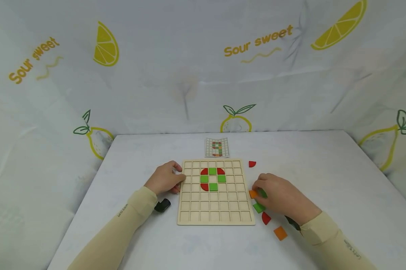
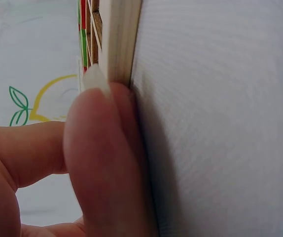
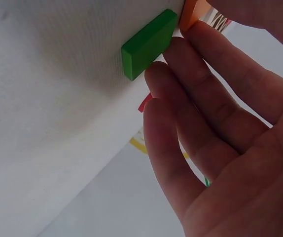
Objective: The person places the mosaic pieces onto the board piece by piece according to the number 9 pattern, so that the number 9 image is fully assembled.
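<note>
My left hand (image 1: 166, 178) is at the left edge of a wooden grid board (image 1: 220, 216), its thumb and a finger pinching the rim. Red quarter-circles (image 1: 204, 186) and green squares (image 1: 213, 187) form a ring in the board's upper cells. Beside the board's right edge, my right hand (image 1: 277, 193) pinches an orange square (image 1: 253, 194) between thumb and index finger. A green square (image 3: 149, 44) is close by the other fingertips in the right wrist view. Another green piece (image 1: 258, 208) is below the hand in the head view.
Behind the board lies a pattern card (image 1: 217, 147) showing a coloured figure on a grid. Loose on the right are a red quarter-circle (image 1: 252, 164), another red piece (image 1: 266, 218) and an orange square (image 1: 280, 233). Lemon-printed white cloth (image 1: 149, 90) hangs behind the table.
</note>
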Motion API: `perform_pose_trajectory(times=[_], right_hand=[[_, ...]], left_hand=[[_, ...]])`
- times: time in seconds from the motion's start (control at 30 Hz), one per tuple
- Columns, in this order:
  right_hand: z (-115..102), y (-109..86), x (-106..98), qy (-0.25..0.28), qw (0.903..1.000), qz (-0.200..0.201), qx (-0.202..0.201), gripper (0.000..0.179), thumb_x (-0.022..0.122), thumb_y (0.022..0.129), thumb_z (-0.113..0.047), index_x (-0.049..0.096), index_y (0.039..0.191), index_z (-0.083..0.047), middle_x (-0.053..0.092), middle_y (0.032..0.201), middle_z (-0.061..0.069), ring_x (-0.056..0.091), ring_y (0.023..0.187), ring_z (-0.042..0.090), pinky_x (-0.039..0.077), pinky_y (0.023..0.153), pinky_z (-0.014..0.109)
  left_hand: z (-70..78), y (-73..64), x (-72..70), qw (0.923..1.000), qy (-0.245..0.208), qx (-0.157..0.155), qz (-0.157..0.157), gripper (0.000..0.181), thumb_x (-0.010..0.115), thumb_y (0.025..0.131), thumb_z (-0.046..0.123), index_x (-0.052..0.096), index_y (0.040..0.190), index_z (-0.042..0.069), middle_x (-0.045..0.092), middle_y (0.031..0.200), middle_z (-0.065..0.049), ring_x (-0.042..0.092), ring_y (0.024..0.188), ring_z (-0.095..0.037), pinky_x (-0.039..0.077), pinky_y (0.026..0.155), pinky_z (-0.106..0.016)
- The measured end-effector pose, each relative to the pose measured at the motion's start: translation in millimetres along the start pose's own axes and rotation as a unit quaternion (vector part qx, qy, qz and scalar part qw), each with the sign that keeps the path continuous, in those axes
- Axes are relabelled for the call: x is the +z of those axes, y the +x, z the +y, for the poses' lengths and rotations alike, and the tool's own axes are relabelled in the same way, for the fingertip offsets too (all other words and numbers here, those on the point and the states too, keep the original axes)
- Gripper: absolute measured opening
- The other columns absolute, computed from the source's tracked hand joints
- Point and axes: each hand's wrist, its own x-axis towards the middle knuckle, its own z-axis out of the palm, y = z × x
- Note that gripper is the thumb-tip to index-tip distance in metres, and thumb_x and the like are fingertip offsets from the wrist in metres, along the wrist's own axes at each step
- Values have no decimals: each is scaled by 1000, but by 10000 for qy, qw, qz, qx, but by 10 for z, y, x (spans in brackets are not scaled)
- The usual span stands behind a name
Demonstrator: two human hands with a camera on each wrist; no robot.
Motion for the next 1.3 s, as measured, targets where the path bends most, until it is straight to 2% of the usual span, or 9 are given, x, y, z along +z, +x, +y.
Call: perform_pose_trajectory(times=[0.2,0.4,0.5,0.6,0.73,0.83,1.07,1.3], right_hand=[[36,52,-37,74,9999,-44,67,18,87,89,-21,81,105,-15,68,98,-7,58,88,10,59,81,33],[47,109,-115,18,9996,245,-126,13,86,90,-19,81,101,-14,69,98,-5,59,87,10,58,77,32],[-18,161,-155,51,9993,324,-165,12,85,91,-19,81,100,-14,69,98,-4,61,89,12,60,80,34],[-106,224,-176,74,9993,314,-200,13,86,91,-20,81,100,-14,69,98,-4,67,99,18,62,86,37],[-216,312,-178,59,9989,326,-328,16,87,91,-23,81,102,-14,68,98,-4,67,100,18,62,88,37],[-299,380,-171,80,9986,330,-410,18,88,90,-24,81,103,-13,69,98,-4,61,91,14,61,85,36],[-510,498,-116,181,9985,275,-438,19,88,91,-26,82,103,-13,69,97,-4,61,89,12,61,81,32],[-619,539,-58,147,9967,365,-715,18,89,90,-25,82,100,-12,69,92,-4,58,85,11,57,75,27]], left_hand=[[-19,11,-6,10000,-42,-10,-10,29,73,102,24,61,124,10,74,75,-7,73,59,-16,58,62,-27],[-27,15,10,9999,-85,64,-18,29,72,102,23,61,125,9,73,72,-7,72,57,-15,60,61,-27],[-27,12,17,9999,-102,73,-12,29,72,102,23,61,125,9,73,73,-7,71,56,-15,60,61,-26],[-25,10,22,9999,-110,80,-17,28,71,102,22,61,125,9,73,73,-7,71,56,-15,60,60,-26],[-20,12,23,9999,-131,65,-9,27,71,102,22,61,124,10,73,73,-8,71,56,-15,60,60,-26],[-20,7,24,9998,-149,91,-1,27,71,102,22,61,124,9,73,72,-8,71,55,-15,60,59,-27],[-20,7,20,9998,-169,104,-13,27,71,102,23,61,124,10,74,72,-8,71,56,-16,60,60,-27],[-22,-10,-5,9997,-226,65,6,26,72,102,22,61,123,10,73,73,-8,71,55,-16,60,59,-27]])
